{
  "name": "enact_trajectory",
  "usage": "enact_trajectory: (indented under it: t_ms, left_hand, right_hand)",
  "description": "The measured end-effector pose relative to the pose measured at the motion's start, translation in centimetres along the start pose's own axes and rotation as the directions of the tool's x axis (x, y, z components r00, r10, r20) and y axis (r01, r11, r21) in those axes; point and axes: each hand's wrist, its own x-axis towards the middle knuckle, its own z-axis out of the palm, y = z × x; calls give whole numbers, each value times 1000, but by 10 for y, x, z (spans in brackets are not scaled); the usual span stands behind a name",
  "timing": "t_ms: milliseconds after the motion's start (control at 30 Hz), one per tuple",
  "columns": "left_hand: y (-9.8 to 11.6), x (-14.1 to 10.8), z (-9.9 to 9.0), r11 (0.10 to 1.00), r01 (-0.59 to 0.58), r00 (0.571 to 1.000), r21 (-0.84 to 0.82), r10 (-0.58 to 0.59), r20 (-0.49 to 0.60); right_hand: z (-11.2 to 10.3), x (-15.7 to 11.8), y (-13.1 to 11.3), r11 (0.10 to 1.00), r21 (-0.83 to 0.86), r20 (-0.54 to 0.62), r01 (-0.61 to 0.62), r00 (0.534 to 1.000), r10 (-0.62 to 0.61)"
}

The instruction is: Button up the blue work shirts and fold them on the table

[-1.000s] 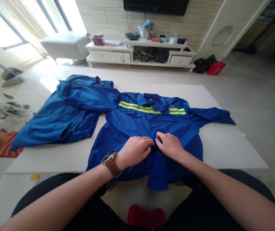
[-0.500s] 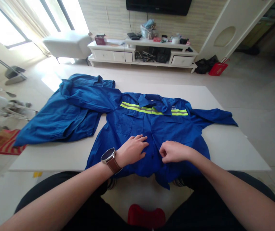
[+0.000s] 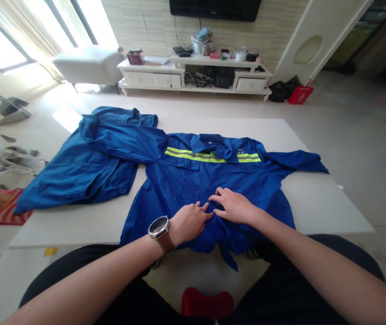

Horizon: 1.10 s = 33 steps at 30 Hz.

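A blue work jacket (image 3: 182, 180) with a yellow-and-grey reflective stripe across its chest lies front up, collar away from me. Its lower hem hangs over the near table edge. My left hand (image 3: 189, 221), with a watch on the wrist, rests on the jacket's front with its fingers stretched toward the middle opening. From the other side, my right hand (image 3: 235, 205) has its thumb and bent fingers on the front edge, gathering some cloth. The fingertips of both hands nearly meet there; any button between them is hard to make out.
Other blue garment cloth (image 3: 64, 167) lies heaped at the table's left, under the jacket's sleeve. The white table (image 3: 328, 203) stands before my knees. A red stool (image 3: 206, 302) shows below me. A white TV cabinet (image 3: 139, 79) and a padded bench (image 3: 88, 65) stand beyond.
My right hand has moved left and slightly away from me, drawing the jacket's front edge toward the middle. My left hand has shifted slightly nearer to me, and its fingertips now almost meet the right's.
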Motion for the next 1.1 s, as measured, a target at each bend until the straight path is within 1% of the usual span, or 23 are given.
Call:
enact_trajectory:
  t_ms: [167,300,400,500,600,700,800,900,1033,1100]
  left_hand:
    - [6,1,0,1000,-25,1000,-9,25,-13]
    - [11,-1,-5,998,-49,998,-50,50,28]
    - [12,-3,-9,996,-49,998,-72,51,34]
    - [7,-2,-12,995,20,1000,-99,-18,21]
    - [-4,0,-14,982,96,995,-163,-100,-12]
    - [-14,3,-16,963,160,984,-218,-174,-42]
    - [-16,7,-19,940,247,959,-237,-271,-75]
    - [-13,11,-22,904,312,927,-291,-357,-117]
    - [-10,19,-23,841,367,877,-399,-456,-154]
    - [-11,23,-22,822,367,865,-436,-474,-166]
  right_hand:
    - [3,4,-4,999,-35,3,9,1000,-9]
    - [7,9,-5,995,-49,6,-85,996,85]
    - [9,12,-3,988,-4,-21,-154,988,154]
    - [10,15,2,977,119,-60,-180,980,188]
    - [11,17,6,950,265,-116,-165,973,201]
    - [11,18,10,909,392,-145,-144,966,215]
    - [8,20,11,845,524,-168,-104,960,222]
    - [6,21,11,769,636,-186,-60,955,229]
    - [6,21,9,670,742,-209,29,959,190]
    - [6,19,8,616,785,-202,60,965,164]
